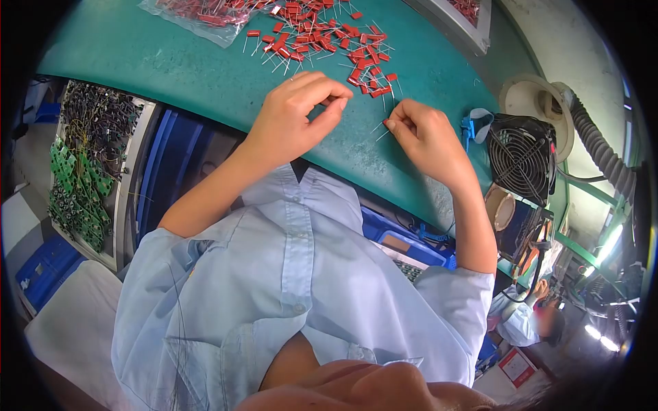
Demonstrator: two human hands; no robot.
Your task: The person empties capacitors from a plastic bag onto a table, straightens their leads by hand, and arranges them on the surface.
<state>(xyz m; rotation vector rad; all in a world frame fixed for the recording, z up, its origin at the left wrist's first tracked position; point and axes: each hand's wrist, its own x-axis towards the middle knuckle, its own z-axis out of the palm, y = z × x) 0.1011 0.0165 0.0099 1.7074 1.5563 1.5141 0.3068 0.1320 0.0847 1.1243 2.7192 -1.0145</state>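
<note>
Many red components with thin wire leads (pixel 315 34) lie scattered on the green work surface (pixel 137 51). Just below this pile, my left hand (pixel 298 109) hovers with its fingers curled and the thumb close to the index fingertip; whether anything sits between them is too small to tell. To the right, my right hand (pixel 425 133) pinches a small red component (pixel 387 122), mostly hidden by the fingertips, with its wire leads sticking out to the left. The two hands are apart.
A clear plastic bag of red components (pixel 212 20) lies at the top left. A black fan (pixel 521 156) and a blue clip-like object (pixel 469 129) stand at the right. Green circuit boards (pixel 79 185) fill a tray at the left. Another person (pixel 519 322) sits at the lower right.
</note>
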